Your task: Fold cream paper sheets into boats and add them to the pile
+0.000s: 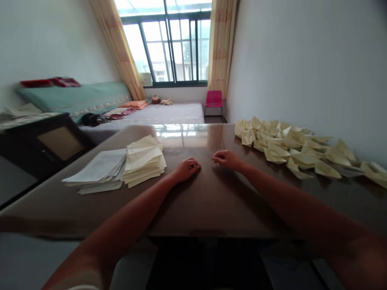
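The left hand and right hand, loosely half-curled, seem empty at the glossy brown desk — a stack of cream paper sheets near the left, pointed cream folded-paper shapes heaped near the right.

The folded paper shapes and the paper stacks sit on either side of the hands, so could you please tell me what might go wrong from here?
The folded paper shapes are loosely heaped near the right forearm, so an outward sweep might scatter or crush some. The cream paper stack has uneven edges and lies beside the left hand, so a bump could make its sheets slide.
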`<move>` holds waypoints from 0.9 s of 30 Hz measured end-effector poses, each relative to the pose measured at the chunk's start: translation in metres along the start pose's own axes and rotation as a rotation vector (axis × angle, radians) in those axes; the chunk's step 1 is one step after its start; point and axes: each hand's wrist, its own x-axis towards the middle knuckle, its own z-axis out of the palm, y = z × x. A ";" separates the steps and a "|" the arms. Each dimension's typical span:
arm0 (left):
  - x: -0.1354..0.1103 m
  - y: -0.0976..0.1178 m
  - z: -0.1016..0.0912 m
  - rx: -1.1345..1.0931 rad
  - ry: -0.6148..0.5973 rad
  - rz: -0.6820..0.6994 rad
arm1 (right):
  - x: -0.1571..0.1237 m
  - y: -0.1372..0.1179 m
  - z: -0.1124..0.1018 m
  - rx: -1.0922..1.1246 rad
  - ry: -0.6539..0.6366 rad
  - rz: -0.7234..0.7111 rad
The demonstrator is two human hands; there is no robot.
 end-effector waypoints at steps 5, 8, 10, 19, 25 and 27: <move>-0.008 0.000 -0.055 0.047 -0.167 -0.021 | 0.001 0.003 0.023 -0.028 0.109 0.024; -0.022 -0.022 -0.105 0.164 -0.104 -0.166 | -0.003 0.008 0.022 -0.024 0.116 0.022; -0.034 -0.041 -0.130 0.264 -0.021 -0.307 | -0.004 0.010 0.022 -0.023 0.121 0.016; -0.073 -0.075 -0.133 0.459 -0.105 -0.462 | -0.004 0.009 0.024 -0.021 0.134 0.007; -0.070 -0.047 -0.123 0.625 0.004 -0.463 | -0.003 0.010 0.024 -0.007 0.120 0.010; -0.065 -0.029 -0.113 0.666 0.071 -0.413 | 0.000 0.010 0.020 0.010 0.086 0.010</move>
